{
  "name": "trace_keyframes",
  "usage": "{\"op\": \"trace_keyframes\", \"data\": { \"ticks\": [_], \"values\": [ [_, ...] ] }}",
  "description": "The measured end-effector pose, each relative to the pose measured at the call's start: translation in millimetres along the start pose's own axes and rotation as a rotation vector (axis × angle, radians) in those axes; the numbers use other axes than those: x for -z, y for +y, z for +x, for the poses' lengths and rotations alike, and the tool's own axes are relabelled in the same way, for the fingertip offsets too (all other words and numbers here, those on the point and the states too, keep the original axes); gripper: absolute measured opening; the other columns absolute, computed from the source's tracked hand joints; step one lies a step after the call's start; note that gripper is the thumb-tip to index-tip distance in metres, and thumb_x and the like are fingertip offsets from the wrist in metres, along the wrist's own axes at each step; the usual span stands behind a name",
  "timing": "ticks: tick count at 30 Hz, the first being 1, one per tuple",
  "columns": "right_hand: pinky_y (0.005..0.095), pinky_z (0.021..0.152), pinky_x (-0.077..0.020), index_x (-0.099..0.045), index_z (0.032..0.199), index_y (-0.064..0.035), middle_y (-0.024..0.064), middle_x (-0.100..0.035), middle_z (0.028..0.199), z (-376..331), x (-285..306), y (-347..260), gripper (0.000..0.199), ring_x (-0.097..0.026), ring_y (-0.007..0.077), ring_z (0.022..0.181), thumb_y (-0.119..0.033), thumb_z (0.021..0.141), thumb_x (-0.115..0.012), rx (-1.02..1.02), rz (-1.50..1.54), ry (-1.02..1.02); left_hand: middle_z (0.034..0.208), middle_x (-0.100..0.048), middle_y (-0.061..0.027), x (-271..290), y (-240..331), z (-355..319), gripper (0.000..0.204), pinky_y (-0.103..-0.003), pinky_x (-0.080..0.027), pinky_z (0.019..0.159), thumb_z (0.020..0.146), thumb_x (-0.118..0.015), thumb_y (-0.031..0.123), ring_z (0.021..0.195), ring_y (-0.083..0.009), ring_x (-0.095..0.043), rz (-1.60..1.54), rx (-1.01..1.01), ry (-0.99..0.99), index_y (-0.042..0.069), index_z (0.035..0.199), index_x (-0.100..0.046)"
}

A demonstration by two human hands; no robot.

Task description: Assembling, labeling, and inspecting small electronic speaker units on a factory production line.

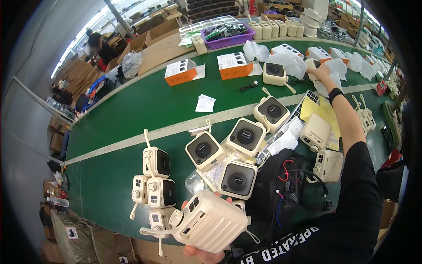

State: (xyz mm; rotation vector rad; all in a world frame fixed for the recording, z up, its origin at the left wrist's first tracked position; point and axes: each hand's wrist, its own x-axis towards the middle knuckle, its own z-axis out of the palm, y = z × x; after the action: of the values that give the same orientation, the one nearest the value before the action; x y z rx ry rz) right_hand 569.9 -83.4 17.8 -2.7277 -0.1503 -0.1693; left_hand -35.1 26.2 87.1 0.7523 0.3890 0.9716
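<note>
My left hand (pixel 203 254) holds a cream portable speaker (pixel 213 222) near the lower edge, its ribbed side, knob, buttons and ports showing. My right hand (pixel 323 73) reaches far right across the green table, fingers closed on another cream speaker (pixel 311 64) beside a clear plastic bag (pixel 335 70). More speakers with dark round grilles, such as one speaker (pixel 237 179), lie in the middle. Several stand in a group at left, including a strapped speaker (pixel 161 192). Next to my right hand's speaker, one more speaker (pixel 275 74) sits upright.
A white-and-orange box (pixel 180 72) and several like it line the far strip, with a black cable (pixel 249 86) and a white paper slip (pixel 205 103). A purple basket (pixel 227 40) of parts stands behind. A black mesh bag (pixel 281 189) lies near me. A person (pixel 103 49) is at far left.
</note>
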Motion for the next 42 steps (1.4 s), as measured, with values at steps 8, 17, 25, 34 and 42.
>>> {"op": "trace_keyframes", "data": {
  "ticks": [8, 17, 25, 34, 42],
  "values": [
    [0.0337, 0.072, -0.0484, -0.042, 0.122, -0.0009, 0.0122, -0.056, 0.107, -60.0, 62.3, -23.8, 0.073, -0.059, 0.0216, 0.092, -0.044, 0.071, -0.071, -0.031, 1.491, -0.461, 0.138, -0.029, -0.0154, -4.3, 0.3, -17.9, 0.090, -0.066, -0.022, 0.099, 0.070, -0.061, 0.057, 0.124, -0.0425, -0.032, -0.092, 0.021, -0.076, 0.016, 0.139, -0.019],
    [0.0513, 0.089, -0.0445, -0.033, 0.129, -0.0030, 0.0177, -0.047, 0.123, -153.8, 125.9, -81.2, 0.060, -0.052, 0.0311, 0.110, -0.035, 0.084, -0.057, 0.160, 1.766, -0.703, 0.140, -0.027, -0.0149, -8.7, 21.3, -37.1, 0.089, -0.066, -0.018, 0.100, 0.071, -0.059, 0.058, 0.126, -0.0440, -0.028, -0.131, 0.007, -0.142, 0.017, 0.139, -0.019],
    [0.0561, 0.093, -0.0393, -0.034, 0.131, -0.0050, 0.0183, -0.044, 0.127, -231.8, 170.2, -80.0, 0.059, -0.048, 0.0347, 0.114, -0.039, 0.086, -0.050, 0.243, 1.829, -0.887, 0.140, -0.027, -0.0148, 11.4, 36.6, -48.9, 0.088, -0.065, -0.020, 0.100, 0.070, -0.058, 0.058, 0.124, -0.0443, -0.029, -0.144, -0.007, -0.153, 0.017, 0.139, -0.022],
    [0.0364, 0.090, -0.0449, -0.039, 0.125, 0.0026, 0.0150, -0.053, 0.117, -291.1, 168.7, -3.2, 0.066, -0.055, 0.0253, 0.103, -0.033, 0.076, -0.064, 0.240, 1.713, -0.624, 0.123, -0.043, -0.0172, 132.2, 84.7, -3.7, 0.062, -0.044, -0.041, 0.091, 0.081, -0.058, 0.036, 0.106, -0.0330, -0.049, 0.469, -0.396, 0.426, 0.005, 0.129, -0.034],
    [0.0331, 0.088, -0.0437, -0.035, 0.129, 0.0033, 0.0106, -0.052, 0.118, -351.2, 221.2, 25.0, 0.089, -0.054, 0.0171, 0.104, -0.028, 0.056, -0.077, 0.454, 1.380, -0.322, 0.125, -0.042, -0.0182, 244.5, 94.1, 37.7, 0.066, -0.037, -0.040, 0.092, 0.080, -0.063, 0.023, 0.108, -0.0278, -0.049, 0.736, -0.224, 0.389, 0.000, 0.130, -0.028]
  ]
}}
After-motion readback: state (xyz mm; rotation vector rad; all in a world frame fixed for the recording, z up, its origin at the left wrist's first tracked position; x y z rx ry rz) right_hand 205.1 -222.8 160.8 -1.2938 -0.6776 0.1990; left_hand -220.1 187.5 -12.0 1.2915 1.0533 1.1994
